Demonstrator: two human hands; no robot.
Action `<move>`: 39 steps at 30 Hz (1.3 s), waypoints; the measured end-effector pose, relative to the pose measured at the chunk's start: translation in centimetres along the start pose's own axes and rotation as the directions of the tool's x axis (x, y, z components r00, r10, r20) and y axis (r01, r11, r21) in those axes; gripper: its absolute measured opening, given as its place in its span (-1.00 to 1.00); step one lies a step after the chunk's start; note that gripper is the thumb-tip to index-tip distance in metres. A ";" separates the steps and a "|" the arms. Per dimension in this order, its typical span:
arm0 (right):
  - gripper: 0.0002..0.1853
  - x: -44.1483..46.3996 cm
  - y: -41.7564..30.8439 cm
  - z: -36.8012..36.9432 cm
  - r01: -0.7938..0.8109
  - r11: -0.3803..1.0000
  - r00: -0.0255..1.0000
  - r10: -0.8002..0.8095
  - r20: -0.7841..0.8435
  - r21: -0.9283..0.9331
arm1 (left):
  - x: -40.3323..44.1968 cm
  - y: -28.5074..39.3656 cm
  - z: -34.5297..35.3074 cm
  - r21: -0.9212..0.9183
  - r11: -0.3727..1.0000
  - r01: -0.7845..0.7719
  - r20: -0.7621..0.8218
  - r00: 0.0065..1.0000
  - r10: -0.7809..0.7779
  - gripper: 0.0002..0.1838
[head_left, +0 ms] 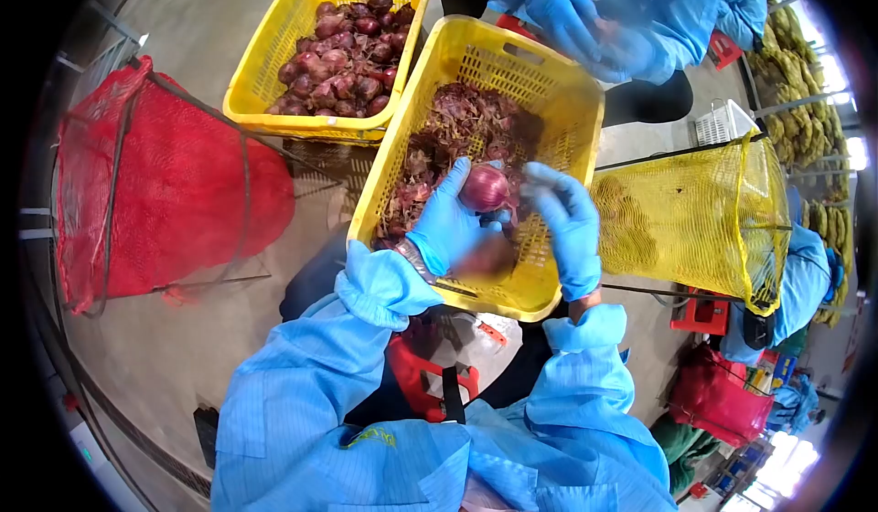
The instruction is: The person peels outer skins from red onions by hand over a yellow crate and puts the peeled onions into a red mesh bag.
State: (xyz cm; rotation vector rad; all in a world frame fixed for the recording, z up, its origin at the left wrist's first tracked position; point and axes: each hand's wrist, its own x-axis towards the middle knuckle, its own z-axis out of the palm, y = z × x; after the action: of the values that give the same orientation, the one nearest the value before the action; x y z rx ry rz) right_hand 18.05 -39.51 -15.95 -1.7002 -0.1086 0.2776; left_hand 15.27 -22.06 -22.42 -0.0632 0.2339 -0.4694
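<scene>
Blue gloves meet over a yellow crate [569, 114], where a person's left hand [445, 226] is closed around a glossy purple onion [485, 188], held above a bed of papery skins [471, 114]. The right hand [567, 229], fingers spread, is just beside the bulb and grips nothing that shows. Its fingertips are blurred, so from here I cannot tell whether they brush the onion. Below the bulb, a brownish blur [487, 254] may be another onion or a scrap of skin.

Handling the bulb well, in an onlooker's judgement, calls for a firm cradle without squeezing, the dry outer layers worked in short, light pulls, and both hands low inside the rim so that scraps drop into the crate.

Just beyond stands a second crate [302, 125] with a heap of red onions [343, 59]. A red mesh bag [183, 183] gapes at left, a yellow mesh bag [695, 210] at right, while a co-worker's gloved hand [560, 9] hovers opposite.
</scene>
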 end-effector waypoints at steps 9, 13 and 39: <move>-0.69 -0.5 2.3 0.3 -0.071 0.978 0.983 0.102 0.155 -0.194 | -0.2 -0.6 0.6 0.732 0.668 -0.133 -0.070 0.961 0.268 -0.48; -0.82 -0.4 2.9 0.0 0.088 0.824 0.987 0.003 0.160 -0.560 | 0.2 -0.7 0.5 0.939 0.183 -0.291 0.197 0.892 0.408 -0.34; -0.53 -2.0 -1.4 2.0 -0.108 0.981 0.991 0.095 0.092 0.158 | -0.1 -0.1 1.0 0.972 0.208 -0.108 0.065 0.977 0.205 -0.33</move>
State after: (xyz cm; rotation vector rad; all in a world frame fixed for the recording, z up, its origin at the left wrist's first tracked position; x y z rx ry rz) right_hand 15.76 -37.79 -14.56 -1.5338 -0.0593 0.4234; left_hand 15.39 -22.10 -21.38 1.2843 -0.0295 -0.3359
